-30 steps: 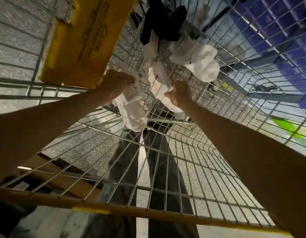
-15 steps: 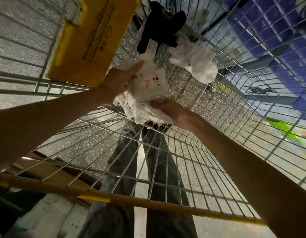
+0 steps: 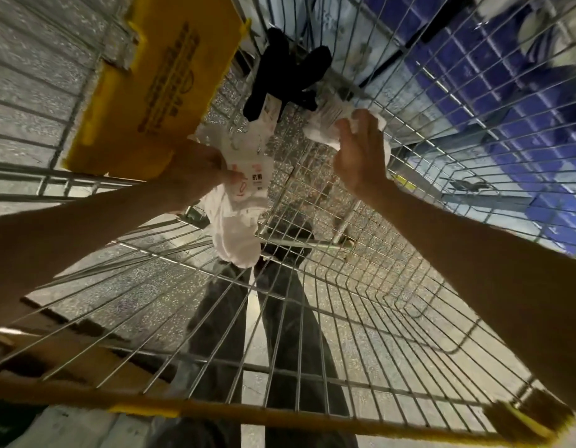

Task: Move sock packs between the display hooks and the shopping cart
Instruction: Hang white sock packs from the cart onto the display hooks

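1. Shopping cart (image 3: 344,318): one. Its wire mesh could snag a pack as it is lifted out.
2. Yellow flap (image 3: 157,92): one, beside the left hand (image 3: 196,169).
3. Hands: two. The left grips a white sock bundle (image 3: 238,221) above the cart floor. The packs overlap so the count is unclear, and one could slip free. The right hand (image 3: 361,156), fingers spread, touches one white pack (image 3: 325,127) at the far end; a shallow hold might drop it.
4. Black sock pack (image 3: 286,69): one, lying just beside it.
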